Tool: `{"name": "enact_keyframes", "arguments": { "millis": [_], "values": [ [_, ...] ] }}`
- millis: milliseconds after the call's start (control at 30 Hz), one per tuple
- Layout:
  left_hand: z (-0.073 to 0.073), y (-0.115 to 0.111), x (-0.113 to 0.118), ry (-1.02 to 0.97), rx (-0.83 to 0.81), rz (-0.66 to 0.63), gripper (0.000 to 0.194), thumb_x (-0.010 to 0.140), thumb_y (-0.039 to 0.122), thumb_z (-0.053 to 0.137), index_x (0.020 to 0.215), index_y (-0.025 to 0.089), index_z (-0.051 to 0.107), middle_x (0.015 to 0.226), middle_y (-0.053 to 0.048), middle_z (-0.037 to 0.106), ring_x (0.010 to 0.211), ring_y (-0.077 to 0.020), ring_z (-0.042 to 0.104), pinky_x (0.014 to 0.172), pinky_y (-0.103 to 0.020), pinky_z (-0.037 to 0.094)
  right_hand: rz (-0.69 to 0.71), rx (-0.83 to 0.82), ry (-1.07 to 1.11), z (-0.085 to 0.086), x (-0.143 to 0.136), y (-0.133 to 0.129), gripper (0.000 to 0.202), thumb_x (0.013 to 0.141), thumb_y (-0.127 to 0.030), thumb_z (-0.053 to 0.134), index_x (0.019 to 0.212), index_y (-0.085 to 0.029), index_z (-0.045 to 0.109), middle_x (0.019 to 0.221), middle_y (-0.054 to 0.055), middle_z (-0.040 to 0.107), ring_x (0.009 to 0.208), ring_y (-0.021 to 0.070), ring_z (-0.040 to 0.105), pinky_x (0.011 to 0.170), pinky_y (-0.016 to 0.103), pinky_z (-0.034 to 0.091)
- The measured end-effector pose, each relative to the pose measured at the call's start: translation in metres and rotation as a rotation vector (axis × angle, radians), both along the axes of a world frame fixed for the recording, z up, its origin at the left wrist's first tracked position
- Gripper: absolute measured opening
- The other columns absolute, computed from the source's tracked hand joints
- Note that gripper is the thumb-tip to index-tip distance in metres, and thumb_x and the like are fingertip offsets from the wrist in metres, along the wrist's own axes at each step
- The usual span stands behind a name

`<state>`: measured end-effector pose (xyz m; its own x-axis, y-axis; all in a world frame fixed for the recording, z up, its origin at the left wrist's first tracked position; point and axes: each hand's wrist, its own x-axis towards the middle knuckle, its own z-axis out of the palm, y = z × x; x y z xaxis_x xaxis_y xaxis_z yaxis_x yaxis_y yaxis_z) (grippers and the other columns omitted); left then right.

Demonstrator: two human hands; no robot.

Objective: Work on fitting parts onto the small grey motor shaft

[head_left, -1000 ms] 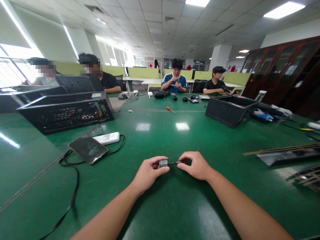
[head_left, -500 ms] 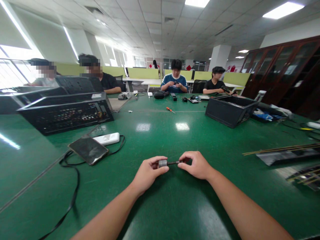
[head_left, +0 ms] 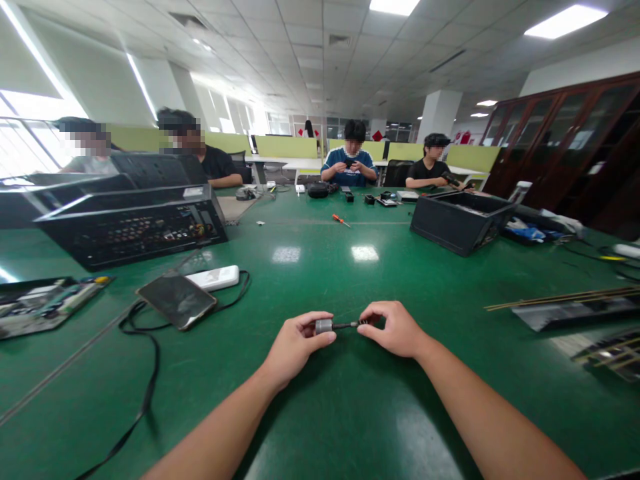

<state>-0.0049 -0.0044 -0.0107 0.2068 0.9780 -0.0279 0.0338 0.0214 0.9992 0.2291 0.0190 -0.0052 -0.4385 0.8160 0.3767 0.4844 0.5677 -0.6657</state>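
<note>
Circuit board (head_left: 53,305) newly in view, left of the phone (head_left: 177,299). Your hold reads unaffected: right of the phone, left hand (head_left: 294,345) pinches the metal cylinder (head_left: 325,326), right hand (head_left: 396,331) the far end of its thin rod (head_left: 344,326).

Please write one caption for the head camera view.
Left hand and right hand hold a metal cylinder with a thin shaft above a green table.

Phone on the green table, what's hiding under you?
The phone covers one end of a white gadget. A black cord shows on both sides. Anything else underneath is covered, so I can't tell.
</note>
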Motion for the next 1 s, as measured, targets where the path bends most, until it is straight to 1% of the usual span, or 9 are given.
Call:
{"name": "enact_keyframes", "arguments": {
  "millis": [433,700,800,900,1000],
  "values": [
    [0.001,-0.001,0.0,-0.003,-0.008,0.003,0.043,0.065,0.026,0.081,0.104,0.014,0.067,0.087,-0.005,0.068,0.076,-0.0153,0.058,0.072,-0.025,0.044,0.008,0.014,-0.013,-0.001,0.004,0.002,0.009,0.077,-0.026,0.066,0.081,-0.018,0.07,0.076,0.002,0.069,0.069,0.0151,0.062,0.069,0.026,0.047],
    [0.003,-0.001,0.002,-0.005,-0.015,0.012,0.043,0.065,0.027,0.08,0.104,0.015,0.068,0.087,-0.005,0.068,0.075,-0.0148,0.058,0.071,-0.024,0.044,-0.017,0.037,-0.018,0.003,0.01,0.002,0.008,0.077,-0.026,0.066,0.079,-0.018,0.068,0.075,0.002,0.068,0.069,0.0153,0.062,0.068,0.026,0.046],
    [0.003,-0.002,0.002,-0.005,-0.016,0.011,0.043,0.064,0.026,0.081,0.103,0.015,0.067,0.086,-0.004,0.067,0.074,-0.0147,0.058,0.07,-0.024,0.043,-0.044,0.03,-0.022,0.006,0.018,0.004,0.009,0.078,-0.026,0.065,0.078,-0.017,0.068,0.074,0.003,0.068,0.069,0.0158,0.062,0.068,0.027,0.046],
    [0.003,-0.002,0.002,0.008,-0.001,0.01,0.043,0.064,0.026,0.081,0.103,0.014,0.067,0.085,-0.004,0.067,0.073,-0.0145,0.057,0.069,-0.024,0.043,-0.102,0.03,-0.009,0.009,0.029,0.009,0.01,0.078,-0.026,0.064,0.077,-0.017,0.067,0.074,0.003,0.068,0.069,0.0164,0.062,0.069,0.027,0.046],
    [0.002,-0.001,0.002,0.022,0.006,0.009,0.043,0.064,0.026,0.08,0.104,0.014,0.068,0.084,-0.004,0.066,0.072,-0.0141,0.057,0.068,-0.024,0.042,-0.154,0.023,0.009,0.008,0.038,0.014,0.011,0.077,-0.027,0.064,0.077,-0.017,0.067,0.074,0.003,0.068,0.07,0.0169,0.062,0.069,0.027,0.046]
  ]
}}
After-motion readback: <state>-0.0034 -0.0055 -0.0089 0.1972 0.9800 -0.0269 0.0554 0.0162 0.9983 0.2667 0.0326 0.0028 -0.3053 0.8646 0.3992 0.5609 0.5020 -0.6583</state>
